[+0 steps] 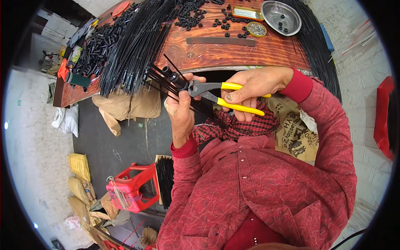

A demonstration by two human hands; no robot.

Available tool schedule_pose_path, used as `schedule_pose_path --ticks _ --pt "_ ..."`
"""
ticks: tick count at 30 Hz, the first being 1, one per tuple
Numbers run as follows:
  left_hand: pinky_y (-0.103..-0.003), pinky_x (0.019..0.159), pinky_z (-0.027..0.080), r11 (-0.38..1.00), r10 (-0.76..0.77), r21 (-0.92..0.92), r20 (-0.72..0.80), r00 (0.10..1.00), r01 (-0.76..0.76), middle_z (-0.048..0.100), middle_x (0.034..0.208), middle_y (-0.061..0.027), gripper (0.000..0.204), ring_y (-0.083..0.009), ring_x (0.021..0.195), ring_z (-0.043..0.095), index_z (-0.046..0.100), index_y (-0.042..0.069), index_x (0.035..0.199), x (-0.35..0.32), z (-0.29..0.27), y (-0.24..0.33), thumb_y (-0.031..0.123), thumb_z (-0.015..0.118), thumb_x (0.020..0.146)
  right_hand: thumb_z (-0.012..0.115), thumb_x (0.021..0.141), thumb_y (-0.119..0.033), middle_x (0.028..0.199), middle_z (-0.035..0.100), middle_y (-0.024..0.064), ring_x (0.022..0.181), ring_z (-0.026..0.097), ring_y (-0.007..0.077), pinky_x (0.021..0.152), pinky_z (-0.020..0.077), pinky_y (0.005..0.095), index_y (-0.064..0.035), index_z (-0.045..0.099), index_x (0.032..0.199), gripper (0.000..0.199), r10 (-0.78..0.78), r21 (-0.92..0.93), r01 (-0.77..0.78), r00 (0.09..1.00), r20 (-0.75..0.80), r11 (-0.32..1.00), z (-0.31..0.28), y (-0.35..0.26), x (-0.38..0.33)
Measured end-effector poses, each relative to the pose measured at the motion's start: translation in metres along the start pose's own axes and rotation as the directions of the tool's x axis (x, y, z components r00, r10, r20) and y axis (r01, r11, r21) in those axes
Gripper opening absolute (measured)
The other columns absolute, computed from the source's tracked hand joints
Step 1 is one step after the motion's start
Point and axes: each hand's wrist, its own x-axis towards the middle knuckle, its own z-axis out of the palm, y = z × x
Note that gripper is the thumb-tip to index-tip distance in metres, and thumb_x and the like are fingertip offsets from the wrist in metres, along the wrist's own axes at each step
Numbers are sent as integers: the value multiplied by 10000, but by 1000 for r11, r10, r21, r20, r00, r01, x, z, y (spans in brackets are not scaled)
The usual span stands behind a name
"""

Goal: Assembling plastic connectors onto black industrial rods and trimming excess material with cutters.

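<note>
Head view: left hand [182, 109] grasps thin black rods [163, 84] and black cylindrical fitting [180, 81], just off near edge of wooden table [179, 54]. Right hand [248, 88] clasps yellow-handled pliers [246, 109], head beside left fingers. Far left: large rod bundle [133, 50]. Far right: metal bowl [271, 18].

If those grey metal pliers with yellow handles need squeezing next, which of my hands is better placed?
Probably the right hand: it grips the pliers by the yellow handles. The left hand looks occupied, holding thin black rods close to the pliers' jaws.
</note>
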Motion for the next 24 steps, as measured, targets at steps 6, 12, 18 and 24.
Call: schedule_pose_path --ticks 6,12,18,24 --pt "-255 717 445 1000 -13 3 -8 1000 13 668 1080 -161 410 -115 825 568 526 17 1225 0 3 0 321 593 958 477 999 -401 834 678 137 721 689 207 621 568 289 -8 530 1085 406 111 -86 -106 993 50 991 -14 -10 -4" --pt "-247 709 450 999 14 29 -38 999 -13 668 1077 -163 405 -117 840 586 527 18 1228 1 0 -4 315 588 961 477 997 -413 823 671 127 709 682 193 614 564 282 -6 536 1073 419 -1 -17 2 999 42 1000 -7 5 5" --pt "-242 704 451 999 29 47 -76 997 -25 669 1076 -158 407 -115 849 594 527 17 1229 0 -3 -5 324 578 966 463 1000 -434 812 660 120 687 676 183 595 560 277 0 546 1073 448 -21 4 21 1000 13 1000 -2 6 11" --pt "-232 711 440 998 45 46 -114 993 -40 672 1070 -157 418 -107 846 591 524 16 1233 2 -4 -7 334 577 966 479 993 -443 781 641 104 633 660 165 551 552 263 11 551 1061 464 -133 59 134 991 -23 989 2 30 30"
